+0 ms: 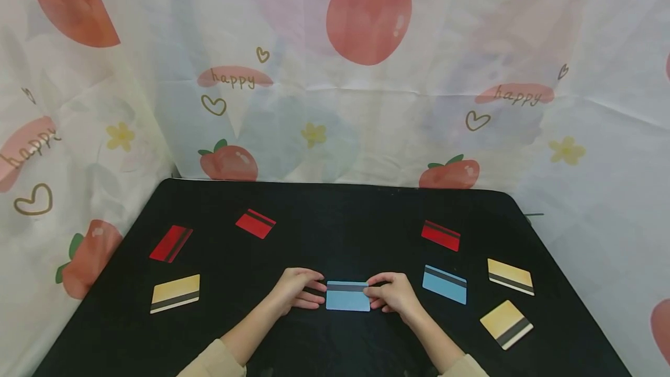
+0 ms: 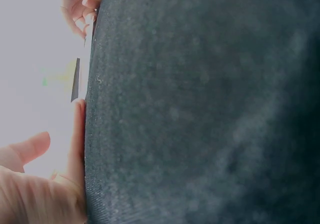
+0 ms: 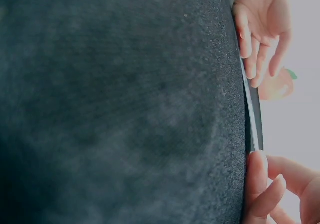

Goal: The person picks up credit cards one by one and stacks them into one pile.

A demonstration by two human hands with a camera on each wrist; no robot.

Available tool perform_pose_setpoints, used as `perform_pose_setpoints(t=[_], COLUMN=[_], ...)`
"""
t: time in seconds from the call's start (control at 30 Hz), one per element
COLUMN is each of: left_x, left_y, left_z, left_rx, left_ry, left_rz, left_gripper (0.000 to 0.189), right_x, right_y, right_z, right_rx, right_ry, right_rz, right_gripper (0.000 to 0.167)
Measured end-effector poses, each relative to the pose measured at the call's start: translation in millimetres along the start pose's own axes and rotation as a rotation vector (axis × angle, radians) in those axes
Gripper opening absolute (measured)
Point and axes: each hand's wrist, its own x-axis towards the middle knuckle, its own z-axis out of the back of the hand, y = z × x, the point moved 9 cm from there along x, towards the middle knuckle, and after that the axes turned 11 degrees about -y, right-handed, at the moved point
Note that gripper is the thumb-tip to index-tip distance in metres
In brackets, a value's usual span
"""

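Light-blue, dark-striped, plastic-looking rectangular card: at black surface, between left hand and right hand | long axis left-right, spanning their gap | right hand nearer, pinching right end | left hand straight-fingered beside left end, contact unclear in washed-out wrist view

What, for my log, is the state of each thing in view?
Middle blue card: pinched at its right edge
Right hand: pinching the middle blue card
Left hand: fingers extended
Right blue card: flat, untouched
Leftmost red card: flat, untouched
Middle red card: flat, untouched
Right red card: flat, untouched
Left yellow card: flat, untouched
Upper right yellow card: flat, untouched
Lower right yellow card: flat, untouched
Backdrop cloth: creased
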Motion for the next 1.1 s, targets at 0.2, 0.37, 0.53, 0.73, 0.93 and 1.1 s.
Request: perform_pose_setpoints(t=[0.2,0.37,0.53,0.73,0.93,1.1], left_x=[1.5,1.8,0.9,-0.4,-0.9,0.1], left_y=[2.8,4.1,4.7,3.0,3.1,3.7], left_z=[0.7,0.7,0.5,0.3,-0.2,-0.5], left_rx=[-0.023,-0.059,-0.066,-0.055,-0.054,-0.054], left_ry=[0.002,0.009,0.018,0.014,0.028,0.037], left_rz=[0.024,0.032,0.036,0.016,0.013,0.003], left_gripper=[0.036,0.036,0.037,0.038,0.038,0.039], right_x=[-1.4,-2.7,-4.0,-4.9,-5.0,-4.1], right_y=[1.0,2.5,4.3,6.5,6.6,7.1], right_z=[0.1,-0.5,0.4,2.5,3.1,3.1], right_rx=[0.008,0.049,0.073,0.085,0.076,0.075], right_ry=[-0.007,-0.02,-0.02,-0.04,-0.06,-0.058], right_rz=[-0.002,-0.007,0.009,0.027,0.022,0.036], right_gripper=[0.023,0.023,0.023,0.025,0.022,0.018])
